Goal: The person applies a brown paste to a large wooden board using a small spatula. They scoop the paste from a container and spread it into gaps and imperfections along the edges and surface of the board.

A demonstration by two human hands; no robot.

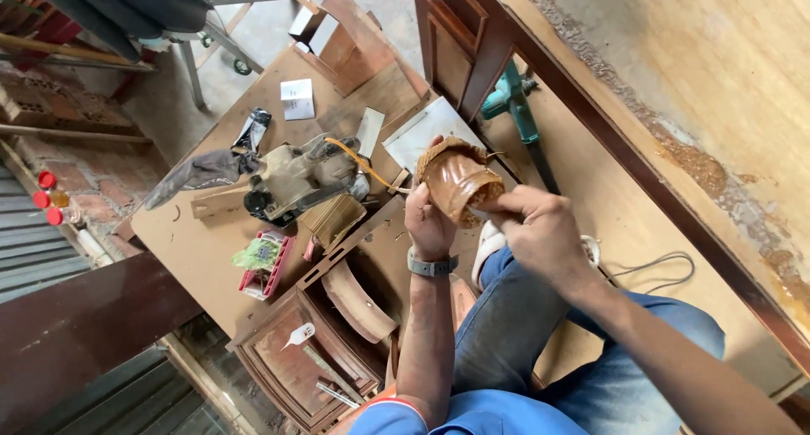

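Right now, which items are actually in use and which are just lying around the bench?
In use:
- brown tin can, gripped by left hand
- right hand, fingers at the can's open mouth

Lying about:
- power sander on the board
- teal drill
- curved wood piece
- red tray
- white paper sheet
- carved wooden panel

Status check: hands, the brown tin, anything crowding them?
Left hand grips brown tin. Right hand pinches its rim. Power sander beside on board, apart.
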